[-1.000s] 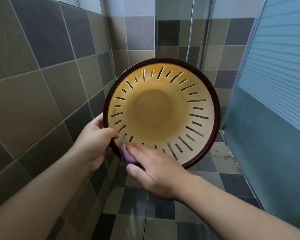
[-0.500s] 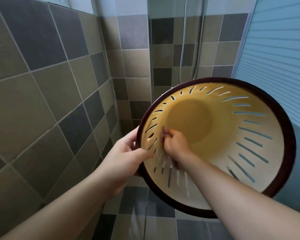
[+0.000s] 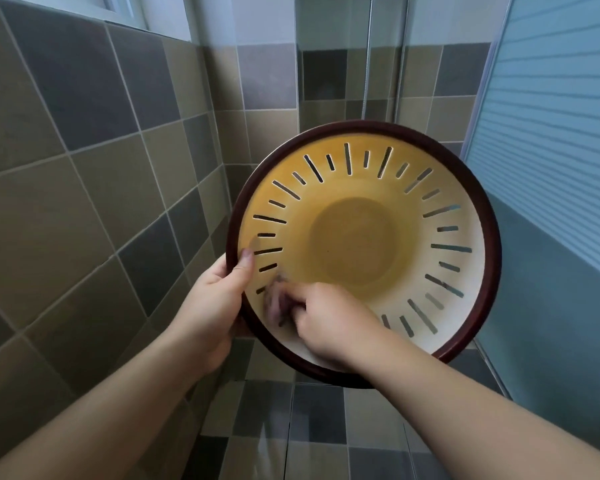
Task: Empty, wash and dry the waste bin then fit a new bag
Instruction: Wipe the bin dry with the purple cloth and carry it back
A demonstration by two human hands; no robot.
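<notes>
Tiled wall [image 3: 84,168] behind — waste bin [image 3: 465,341] holds right hand [image 3: 329,317], cloth [image 3: 278,303].

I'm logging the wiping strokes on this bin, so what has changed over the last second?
The right hand with the purple cloth went from the bin's near rim deep into the yellow bin, then drew back to the lower-left inner wall, where it rubs now. The bin swung right and closer, then returned nearer centre, its mouth facing the camera. The left hand kept its grip on the dark rim, thumb inside.

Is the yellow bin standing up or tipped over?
Tipped on its side. The bin faces the camera, showing its round bottom; the left hand holds its rim.
</notes>
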